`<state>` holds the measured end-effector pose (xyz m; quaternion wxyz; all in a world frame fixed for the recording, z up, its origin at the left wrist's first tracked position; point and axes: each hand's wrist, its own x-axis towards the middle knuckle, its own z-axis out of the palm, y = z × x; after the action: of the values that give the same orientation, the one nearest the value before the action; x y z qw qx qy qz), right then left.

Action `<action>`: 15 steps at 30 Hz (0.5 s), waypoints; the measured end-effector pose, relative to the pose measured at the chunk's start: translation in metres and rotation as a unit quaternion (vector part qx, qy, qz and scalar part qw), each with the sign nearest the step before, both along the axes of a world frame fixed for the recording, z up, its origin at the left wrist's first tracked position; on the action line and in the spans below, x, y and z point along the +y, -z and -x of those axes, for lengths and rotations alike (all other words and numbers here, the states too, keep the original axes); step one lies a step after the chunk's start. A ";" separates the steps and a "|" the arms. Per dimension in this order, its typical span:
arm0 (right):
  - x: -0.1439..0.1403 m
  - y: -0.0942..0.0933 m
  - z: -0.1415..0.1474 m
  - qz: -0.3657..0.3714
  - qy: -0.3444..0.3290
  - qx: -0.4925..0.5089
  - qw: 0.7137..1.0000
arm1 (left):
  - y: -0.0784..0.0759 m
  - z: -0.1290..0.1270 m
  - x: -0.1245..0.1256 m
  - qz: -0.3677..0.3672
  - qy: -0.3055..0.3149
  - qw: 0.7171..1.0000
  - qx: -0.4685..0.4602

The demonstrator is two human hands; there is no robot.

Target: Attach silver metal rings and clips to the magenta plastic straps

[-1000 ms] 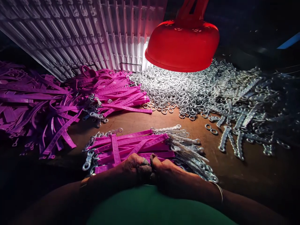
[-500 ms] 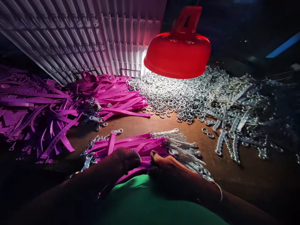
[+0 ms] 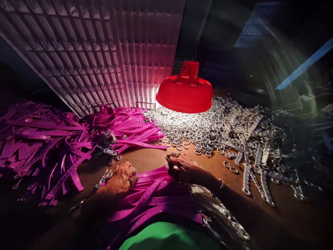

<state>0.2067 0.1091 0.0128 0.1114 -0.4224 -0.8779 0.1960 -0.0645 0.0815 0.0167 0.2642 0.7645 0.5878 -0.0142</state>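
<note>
Both hands clamp the strap bundle (image 3: 153,194) on the table (image 3: 145,158): left hand (image 3: 120,180) presses its near end, right hand (image 3: 183,169) pinches the far edge. Best keep the ends squared.

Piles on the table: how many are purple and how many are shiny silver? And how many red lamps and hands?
Purple strap piles: 2, the loose heap and the bundle under the left hand and right hand
Silver piles: 2, rings and toothed strips
Red lamp: 1
Hands: 2
Total: 7
</note>
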 end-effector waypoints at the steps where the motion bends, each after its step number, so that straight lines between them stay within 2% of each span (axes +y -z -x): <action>1: 0.009 0.005 0.002 0.033 -0.019 0.023 0.999 | 0.004 0.000 0.001 -0.002 -0.005 1.000 -0.005; 4: 0.032 0.022 0.011 0.140 -0.100 0.089 0.981 | 0.013 -0.001 0.001 0.007 -0.004 1.000 -0.011; 6: 0.039 0.036 0.014 0.192 -0.120 0.101 0.969 | 0.017 -0.002 -0.001 0.013 0.012 1.000 0.011; 10: 0.033 0.057 0.009 0.270 -0.085 0.107 0.953 | 0.026 -0.006 -0.008 0.006 0.022 0.998 0.052; 15: 0.013 0.058 -0.001 0.307 -0.083 0.084 0.944 | 0.030 -0.012 -0.022 0.040 0.065 0.992 0.102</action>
<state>0.2076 0.1218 -0.0453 0.0327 -0.3437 -0.7949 0.4989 -0.0523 0.0597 -0.0136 0.2317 0.7844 0.5599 -0.1327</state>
